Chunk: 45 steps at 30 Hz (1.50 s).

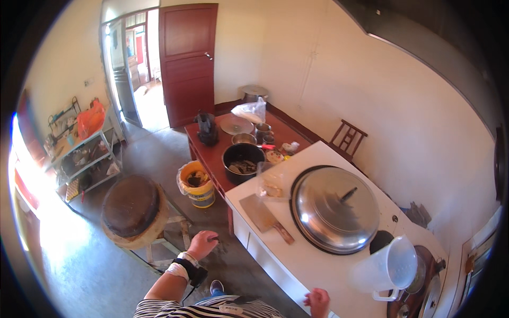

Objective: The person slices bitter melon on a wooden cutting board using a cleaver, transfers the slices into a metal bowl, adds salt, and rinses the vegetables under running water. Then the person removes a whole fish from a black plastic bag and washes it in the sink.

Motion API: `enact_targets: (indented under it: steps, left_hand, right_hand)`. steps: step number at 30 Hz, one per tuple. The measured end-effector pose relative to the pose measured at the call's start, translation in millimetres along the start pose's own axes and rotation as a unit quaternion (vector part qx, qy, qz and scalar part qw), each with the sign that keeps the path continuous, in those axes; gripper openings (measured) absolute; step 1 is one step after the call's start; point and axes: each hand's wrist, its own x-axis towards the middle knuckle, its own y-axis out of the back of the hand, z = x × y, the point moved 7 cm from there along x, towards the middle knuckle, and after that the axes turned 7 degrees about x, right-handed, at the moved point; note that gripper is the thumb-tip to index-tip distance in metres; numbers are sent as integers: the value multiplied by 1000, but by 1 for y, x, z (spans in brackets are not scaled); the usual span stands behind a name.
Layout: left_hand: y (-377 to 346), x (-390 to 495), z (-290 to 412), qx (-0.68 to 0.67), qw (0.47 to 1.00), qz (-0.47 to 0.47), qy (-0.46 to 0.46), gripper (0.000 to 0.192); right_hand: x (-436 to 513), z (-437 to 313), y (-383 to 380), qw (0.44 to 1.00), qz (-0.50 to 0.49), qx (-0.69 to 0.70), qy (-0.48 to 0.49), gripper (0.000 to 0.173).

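Note:
My left hand (pixel 203 244), with a black device strapped at its wrist, hangs over the floor left of the white counter (pixel 314 270). Its fingers are curled; a small dark patch shows at the fingertips, and I cannot tell if it is an object. Over the counter's near edge is my right hand (pixel 318 303), fingers loosely bent, with nothing visible in it. A cleaver (pixel 260 214) with a wooden handle lies on the counter, beside a large pan under a domed steel lid (pixel 338 208). Behind the cleaver is a clear plastic bag (pixel 271 187) holding pale pieces. To the right stands a translucent measuring jug (pixel 387 266).
A red table (pixel 214 167) beyond the counter bears a black pot (pixel 243 163), bowls and mugs. A yellow bucket (pixel 202 194) with food scraps stands beside it. At left are a round chopping block on a stand (pixel 137 234) and a shelf rack (pixel 87 159).

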Motion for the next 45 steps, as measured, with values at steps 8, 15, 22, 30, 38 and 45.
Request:
enact_targets:
  steps: [8, 15, 22, 30, 38, 45]
  left_hand:
    - [65, 60, 6, -90, 995, -33, -25, 38]
    - [135, 175, -2, 21, 982, 114, -150, 45]
    - [175, 287, -17, -92, 993, 72, -22, 46]
    - [219, 399, -68, 18, 996, 86, -1, 46]
    - [206, 554, -180, 12, 994, 51, 100, 56]
    - [187, 680, -254, -110, 968, 193, 115, 91]
  right_hand:
    - [8, -69, -291, 923, -332, -143, 131, 22]
    - [54, -83, -344, 923, -319, -185, 111, 19]
    - [145, -119, -413, 915, -370, -125, 102, 20]
    - [207, -139, -471, 903, -419, -85, 51, 19]
    - [279, -135, -485, 935, -279, -195, 98, 16]
    - [323, -145, -535, 957, -213, -195, 37, 19]
